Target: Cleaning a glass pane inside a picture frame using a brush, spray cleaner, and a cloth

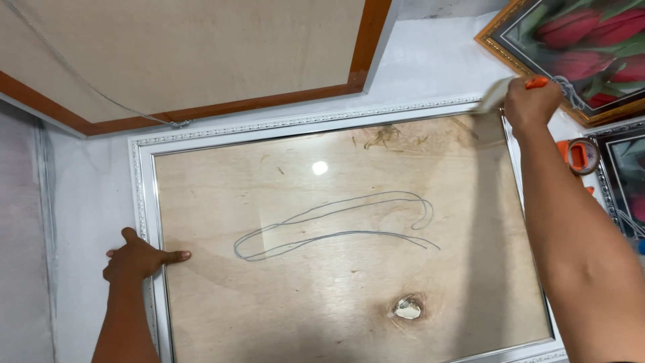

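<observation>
Glass sits in the silver frame (pixel 143 202) over a plywood board (pixel 349 269) with a wire loop (pixel 336 225) inside. Left hand (pixel 138 257) presses flat on the frame's edge; right hand (pixel 531 101) grips an orange-handled brush (pixel 500 91) at the far corner — backing not yet fitted.

Bright, even light — a glare spot (pixel 320 167) on glass.

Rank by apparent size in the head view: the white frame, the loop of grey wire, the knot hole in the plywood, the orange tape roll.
1. White frame, by far the largest.
2. Grey wire, spanning much of the board.
3. and 4. Knot hole and orange tape roll look about alike; I would not rank them.
</observation>
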